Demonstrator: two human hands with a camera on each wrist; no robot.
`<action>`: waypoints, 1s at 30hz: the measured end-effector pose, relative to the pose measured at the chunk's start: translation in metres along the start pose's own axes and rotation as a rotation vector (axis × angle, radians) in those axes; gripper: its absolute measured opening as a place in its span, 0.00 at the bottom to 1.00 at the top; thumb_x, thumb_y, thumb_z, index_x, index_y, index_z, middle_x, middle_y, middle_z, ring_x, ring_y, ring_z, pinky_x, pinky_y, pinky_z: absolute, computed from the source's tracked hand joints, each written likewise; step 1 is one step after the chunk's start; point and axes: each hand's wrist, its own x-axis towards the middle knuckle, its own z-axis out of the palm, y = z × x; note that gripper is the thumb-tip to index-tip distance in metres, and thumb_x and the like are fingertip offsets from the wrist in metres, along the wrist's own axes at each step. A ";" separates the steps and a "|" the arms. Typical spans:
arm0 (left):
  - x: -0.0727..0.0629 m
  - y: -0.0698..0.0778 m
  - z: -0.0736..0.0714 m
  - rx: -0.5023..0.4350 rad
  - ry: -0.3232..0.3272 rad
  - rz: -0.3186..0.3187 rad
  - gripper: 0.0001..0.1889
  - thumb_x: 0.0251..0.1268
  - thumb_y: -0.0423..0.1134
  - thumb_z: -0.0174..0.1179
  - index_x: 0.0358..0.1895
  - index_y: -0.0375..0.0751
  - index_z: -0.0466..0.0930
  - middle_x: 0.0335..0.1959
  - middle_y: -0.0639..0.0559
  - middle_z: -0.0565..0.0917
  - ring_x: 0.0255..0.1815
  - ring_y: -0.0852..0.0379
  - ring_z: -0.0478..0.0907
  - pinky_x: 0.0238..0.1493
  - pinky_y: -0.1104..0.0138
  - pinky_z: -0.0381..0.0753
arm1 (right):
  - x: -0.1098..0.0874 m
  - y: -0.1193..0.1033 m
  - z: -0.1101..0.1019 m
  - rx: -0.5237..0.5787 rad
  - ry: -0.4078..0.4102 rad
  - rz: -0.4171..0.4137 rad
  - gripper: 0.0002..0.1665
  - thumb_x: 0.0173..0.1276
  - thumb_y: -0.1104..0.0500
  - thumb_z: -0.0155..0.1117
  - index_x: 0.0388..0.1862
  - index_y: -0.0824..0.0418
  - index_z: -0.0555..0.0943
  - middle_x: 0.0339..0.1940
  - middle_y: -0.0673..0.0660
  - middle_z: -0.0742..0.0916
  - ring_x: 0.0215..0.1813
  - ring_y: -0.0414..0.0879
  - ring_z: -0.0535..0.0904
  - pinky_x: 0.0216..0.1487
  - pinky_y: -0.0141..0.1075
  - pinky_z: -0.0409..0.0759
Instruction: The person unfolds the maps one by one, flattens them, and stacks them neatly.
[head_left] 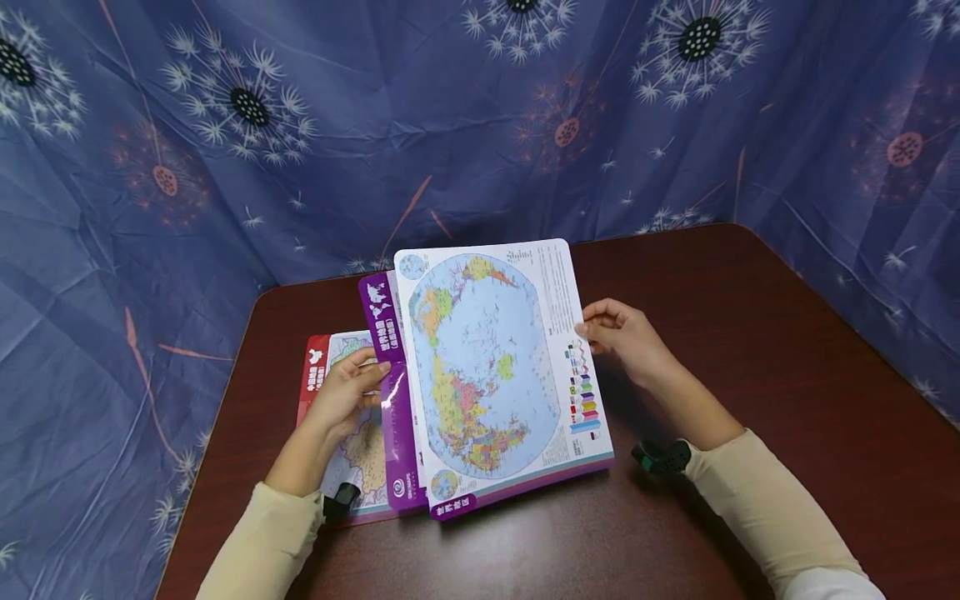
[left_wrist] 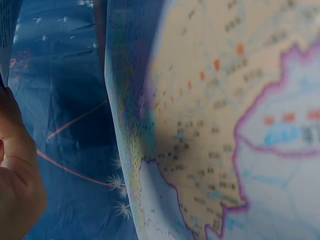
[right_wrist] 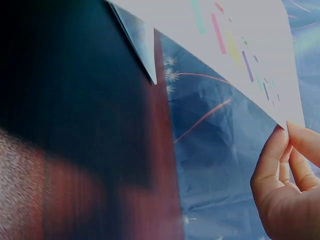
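Left hand [head_left: 345,395] pinches glossy purple map cover [head_left: 400,429] at left edge; right hand [head_left: 632,340] pinches white rounded-corner world-map sheet [head_left: 487,342] at right edge. Cover overlaps 1 red-edged map [head_left: 369,457] on dark-brown table [head_left: 750,350].

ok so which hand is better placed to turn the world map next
Probably the right hand: it pinches the outer edge of the world map, while the left hand holds the purple strip opposite.
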 end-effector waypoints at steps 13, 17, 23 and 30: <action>-0.013 0.015 -0.035 -0.043 0.082 0.052 0.14 0.65 0.25 0.48 0.35 0.49 0.80 0.23 0.53 0.82 0.21 0.63 0.78 0.18 0.74 0.76 | -0.010 -0.027 -0.038 0.122 0.080 -0.057 0.06 0.60 0.71 0.59 0.35 0.63 0.77 0.27 0.53 0.79 0.26 0.42 0.74 0.25 0.27 0.75; -0.020 0.021 -0.052 -0.060 0.100 0.101 0.14 0.65 0.25 0.48 0.34 0.47 0.81 0.23 0.52 0.82 0.20 0.63 0.78 0.18 0.74 0.77 | -0.016 -0.032 -0.060 0.192 0.142 -0.076 0.07 0.59 0.73 0.58 0.34 0.64 0.78 0.26 0.54 0.80 0.26 0.42 0.75 0.25 0.27 0.75; -0.029 0.028 -0.075 -0.058 0.103 0.127 0.15 0.65 0.24 0.47 0.35 0.47 0.82 0.25 0.53 0.83 0.22 0.62 0.80 0.19 0.73 0.78 | -0.026 -0.025 -0.105 0.184 0.317 -0.084 0.08 0.59 0.72 0.59 0.35 0.63 0.80 0.28 0.53 0.82 0.26 0.41 0.77 0.25 0.28 0.77; -0.037 0.032 -0.093 -0.049 0.137 0.125 0.14 0.65 0.25 0.48 0.34 0.46 0.82 0.25 0.53 0.82 0.21 0.62 0.80 0.18 0.73 0.77 | -0.036 -0.011 -0.163 0.084 0.512 0.009 0.16 0.51 0.61 0.71 0.40 0.59 0.80 0.33 0.49 0.83 0.30 0.39 0.78 0.27 0.26 0.76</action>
